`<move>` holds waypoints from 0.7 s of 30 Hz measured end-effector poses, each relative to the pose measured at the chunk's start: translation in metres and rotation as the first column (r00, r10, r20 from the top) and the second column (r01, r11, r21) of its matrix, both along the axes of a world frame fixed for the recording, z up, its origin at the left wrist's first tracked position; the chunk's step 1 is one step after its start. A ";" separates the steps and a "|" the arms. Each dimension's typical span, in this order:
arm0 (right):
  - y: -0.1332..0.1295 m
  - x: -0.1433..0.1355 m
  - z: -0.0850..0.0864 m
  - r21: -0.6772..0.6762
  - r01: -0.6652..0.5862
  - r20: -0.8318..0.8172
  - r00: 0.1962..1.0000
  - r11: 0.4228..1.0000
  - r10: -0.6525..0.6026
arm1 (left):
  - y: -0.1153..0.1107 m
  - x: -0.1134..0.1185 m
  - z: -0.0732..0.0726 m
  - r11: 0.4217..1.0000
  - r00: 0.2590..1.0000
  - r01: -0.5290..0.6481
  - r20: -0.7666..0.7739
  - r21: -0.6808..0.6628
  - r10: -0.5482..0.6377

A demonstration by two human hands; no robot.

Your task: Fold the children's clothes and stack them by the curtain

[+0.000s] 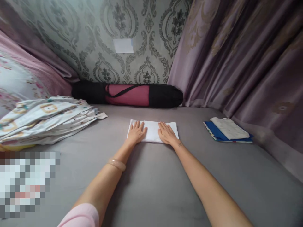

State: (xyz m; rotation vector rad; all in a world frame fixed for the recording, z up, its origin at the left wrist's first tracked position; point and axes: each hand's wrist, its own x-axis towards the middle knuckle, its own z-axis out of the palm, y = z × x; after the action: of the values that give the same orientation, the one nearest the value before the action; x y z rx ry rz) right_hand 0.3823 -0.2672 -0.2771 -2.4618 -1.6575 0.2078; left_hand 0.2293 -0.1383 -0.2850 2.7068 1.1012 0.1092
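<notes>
A white cloth [152,131], folded into a flat rectangle, lies on the grey sheet in the middle of the view. My left hand [137,132] rests flat on its left end, fingers spread and pointing away from me. On the right part of the cloth lies my right hand [167,133], palm down with its fingers stretched out. Between the two hands the cloth's smooth top shows. Neither hand grips anything; both palms are hidden.
Behind the cloth, a long black and pink bag [127,95] lies along the patterned wall. Rumpled patterned fabric [47,118] spreads at the left. At the right, a folded pale cloth [230,127] sits on blue fabric [214,130]. A blurred patch covers the lower left.
</notes>
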 end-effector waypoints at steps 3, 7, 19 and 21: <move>-0.001 0.001 -0.001 0.006 0.045 0.028 0.999 0.999 -0.045 | 0.002 0.000 -0.001 1.000 1.000 -0.023 -0.009 -0.015 0.023; -0.006 0.007 -0.003 -0.001 0.139 0.056 0.989 0.990 -0.139 | 0.007 -0.007 -0.002 0.997 0.997 -0.071 0.009 -0.037 0.071; -0.037 0.045 -0.008 -0.032 0.196 -0.002 0.981 0.980 -0.196 | 0.036 -0.045 -0.013 0.998 0.994 0.067 0.085 0.011 -0.067; -0.043 0.050 -0.008 -0.045 0.214 -0.009 0.977 0.976 -0.214 | 0.036 -0.055 -0.013 0.996 0.992 0.088 0.091 0.002 -0.087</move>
State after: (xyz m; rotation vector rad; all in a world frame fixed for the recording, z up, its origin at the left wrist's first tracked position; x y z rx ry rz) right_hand 0.4328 -0.3105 -0.2850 -2.6404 -1.3822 0.2342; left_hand 0.1747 -0.1021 -0.2980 2.7143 0.9553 0.2147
